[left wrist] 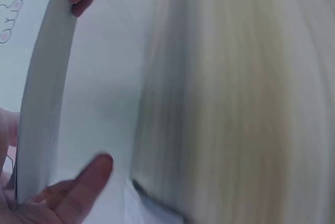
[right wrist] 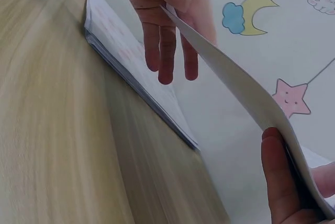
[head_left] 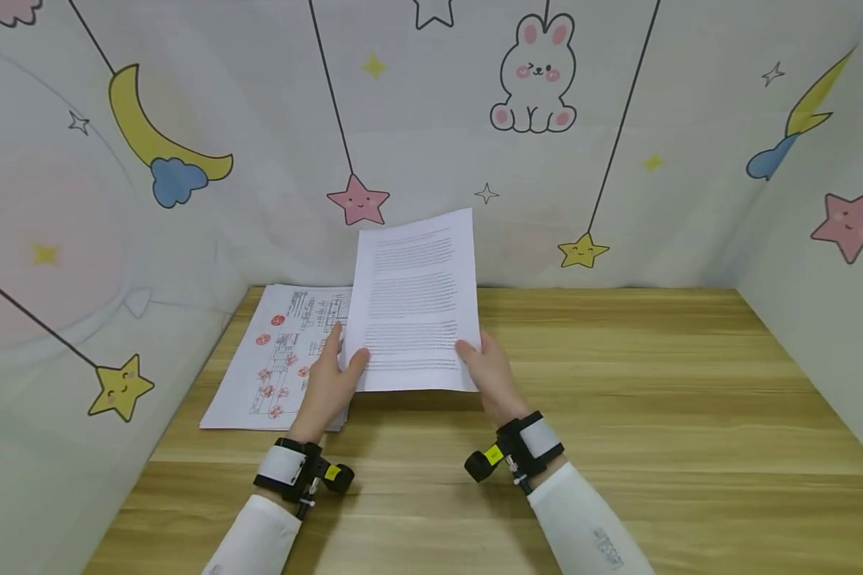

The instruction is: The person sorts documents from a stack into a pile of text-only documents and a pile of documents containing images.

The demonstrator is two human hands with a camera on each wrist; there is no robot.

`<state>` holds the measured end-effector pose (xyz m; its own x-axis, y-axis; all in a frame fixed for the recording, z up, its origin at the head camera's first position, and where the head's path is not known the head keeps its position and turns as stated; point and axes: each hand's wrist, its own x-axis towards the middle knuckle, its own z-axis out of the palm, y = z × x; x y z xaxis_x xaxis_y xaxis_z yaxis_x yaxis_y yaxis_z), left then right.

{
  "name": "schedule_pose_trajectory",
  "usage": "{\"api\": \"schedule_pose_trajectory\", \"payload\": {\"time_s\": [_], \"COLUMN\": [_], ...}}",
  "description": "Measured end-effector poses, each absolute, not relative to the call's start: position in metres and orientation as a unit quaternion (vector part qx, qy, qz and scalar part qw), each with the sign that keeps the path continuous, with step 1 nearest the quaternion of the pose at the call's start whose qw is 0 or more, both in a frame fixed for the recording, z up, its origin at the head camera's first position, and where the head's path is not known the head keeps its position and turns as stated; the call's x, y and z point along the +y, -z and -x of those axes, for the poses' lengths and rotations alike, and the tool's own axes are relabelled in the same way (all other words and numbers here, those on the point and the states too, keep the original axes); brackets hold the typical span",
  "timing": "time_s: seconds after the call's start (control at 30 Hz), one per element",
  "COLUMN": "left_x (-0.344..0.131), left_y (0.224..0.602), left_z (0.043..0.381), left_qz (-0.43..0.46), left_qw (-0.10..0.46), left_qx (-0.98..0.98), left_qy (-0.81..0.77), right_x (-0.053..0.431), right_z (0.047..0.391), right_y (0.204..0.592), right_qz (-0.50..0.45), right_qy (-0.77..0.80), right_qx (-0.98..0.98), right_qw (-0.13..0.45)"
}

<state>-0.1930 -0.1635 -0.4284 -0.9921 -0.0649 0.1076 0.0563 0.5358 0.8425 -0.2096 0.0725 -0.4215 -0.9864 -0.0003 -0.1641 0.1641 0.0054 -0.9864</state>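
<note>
A sheaf of printed paper (head_left: 415, 303) is held up above the table, its text side facing the head camera. My left hand (head_left: 328, 387) grips its lower left edge, thumb in front and fingers behind. On the lower right edge, my right hand (head_left: 495, 375) pinches it the same way. The right wrist view shows the sheaf (right wrist: 246, 82) edge-on and slightly bowed, with the left hand (right wrist: 167, 25) at its far side. Behind the left hand lies a stack of papers (head_left: 240, 383) with red round stamps and line drawings, partly hidden by the sheaf.
The wood-grain table (head_left: 654, 399) extends to the right and front of the hands. A pale cloth backdrop (head_left: 431, 144) with cartoon stars, moons and a rabbit closes off the back and both sides. Each wrist wears a strapped camera.
</note>
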Motion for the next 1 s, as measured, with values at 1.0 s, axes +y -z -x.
{"api": "schedule_pose_trajectory", "payload": {"time_s": [1.0], "left_x": [-0.022], "left_y": [0.408], "left_z": [0.203], "left_qz": [0.041], "left_qw": [0.016], "left_qx": [-0.745], "left_qy": [0.665], "right_x": [0.199], "right_z": [0.210], "right_y": [0.397], "right_qz": [-0.087], "right_qy": [0.639], "right_qx": [0.765], "right_qw": [0.001]}}
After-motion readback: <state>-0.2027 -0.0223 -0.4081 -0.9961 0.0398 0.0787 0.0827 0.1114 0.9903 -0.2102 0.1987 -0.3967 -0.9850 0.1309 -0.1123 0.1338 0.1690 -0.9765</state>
